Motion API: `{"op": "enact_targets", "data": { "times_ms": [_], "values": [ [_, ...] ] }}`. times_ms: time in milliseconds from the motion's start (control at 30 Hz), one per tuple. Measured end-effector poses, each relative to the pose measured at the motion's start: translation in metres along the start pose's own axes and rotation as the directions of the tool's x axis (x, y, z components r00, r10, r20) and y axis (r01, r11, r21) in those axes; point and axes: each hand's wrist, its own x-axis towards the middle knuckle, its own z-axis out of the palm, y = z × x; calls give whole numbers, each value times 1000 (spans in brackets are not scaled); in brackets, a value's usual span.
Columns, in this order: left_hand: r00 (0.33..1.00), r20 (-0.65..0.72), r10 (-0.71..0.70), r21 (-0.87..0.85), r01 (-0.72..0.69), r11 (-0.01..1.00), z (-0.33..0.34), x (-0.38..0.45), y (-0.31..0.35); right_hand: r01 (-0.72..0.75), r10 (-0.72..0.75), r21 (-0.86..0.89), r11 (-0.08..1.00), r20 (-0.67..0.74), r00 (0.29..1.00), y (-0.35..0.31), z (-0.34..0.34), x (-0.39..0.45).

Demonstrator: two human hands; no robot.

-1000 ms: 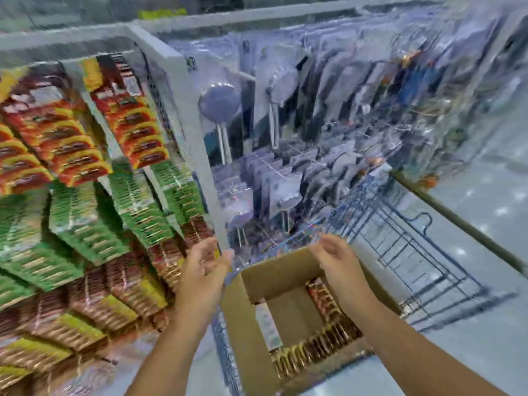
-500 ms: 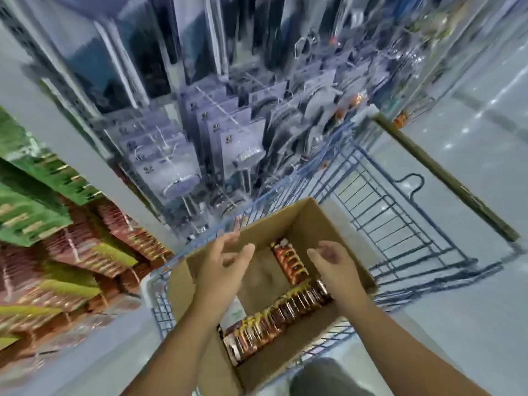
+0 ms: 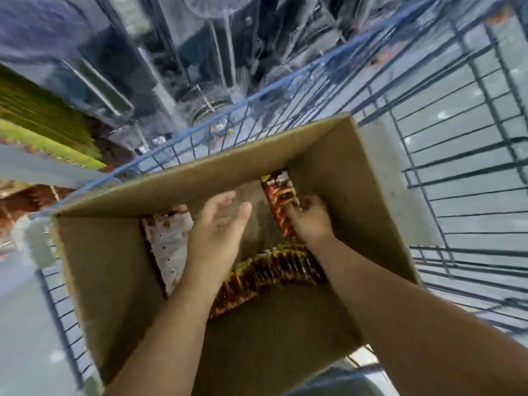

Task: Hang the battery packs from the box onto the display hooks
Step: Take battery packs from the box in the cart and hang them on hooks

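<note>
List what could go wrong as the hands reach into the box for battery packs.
1. The right hand curls on the row of battery packs along the far wall; tightly stacked, several may lift together and spill.
2. The left hand hovers open, steadying nothing, so the cardboard box could shift in the blue wire cart.
3. The view is blurred; a pack's hang hole could be misjudged.

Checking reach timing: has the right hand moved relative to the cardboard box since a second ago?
Yes. The right hand went from the cardboard box rim down inside, onto the battery packs by its right wall.
</note>
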Motion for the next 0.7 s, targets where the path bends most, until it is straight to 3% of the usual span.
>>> {"op": "enact_targets", "data": {
  "times_ms": [233, 433, 700],
  "values": [
    [992, -66, -106, -91, 100, 991, 33, 43, -34, -48, 25, -151, 987, -147, 989, 22, 58, 53],
    [993, -32, -117, -150, 111, 983, 41, 52, -53, -158, 122, -195, 968, -187, 975, 30, 90, 78],
    [993, -27, -119, -212, 110, 971, 42, 55, -63, -155, 80, -398, 904, -197, 977, 44, 98, 85]
  ]
}}
